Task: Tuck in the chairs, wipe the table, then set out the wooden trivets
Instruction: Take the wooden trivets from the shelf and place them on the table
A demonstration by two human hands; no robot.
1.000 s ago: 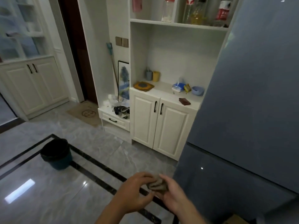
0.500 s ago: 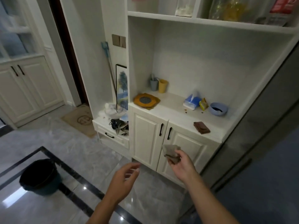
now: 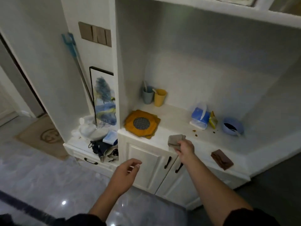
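A stack of yellow-brown wooden trivets [image 3: 142, 123] with a dark round mesh centre lies at the left end of the white cabinet counter [image 3: 177, 124]. My right hand [image 3: 184, 146] pinches a folded grey cloth [image 3: 175, 140] just above the counter's front edge, to the right of the trivets. In front of the cabinet doors, below the counter, my left hand [image 3: 126, 172] hovers with loosely curled fingers and holds nothing.
On the counter stand a grey cup [image 3: 148, 95], a yellow cup [image 3: 160, 97], a blue tissue pack [image 3: 200, 118], a blue bowl [image 3: 232, 126] and a brown cloth [image 3: 221, 159]. A lower shelf at the left holds a framed picture [image 3: 104, 97] and clutter.
I have come closer to the cabinet. My right hand has carried the grey cloth up to the counter's front edge, and my left hand has let go of it and stayed low.
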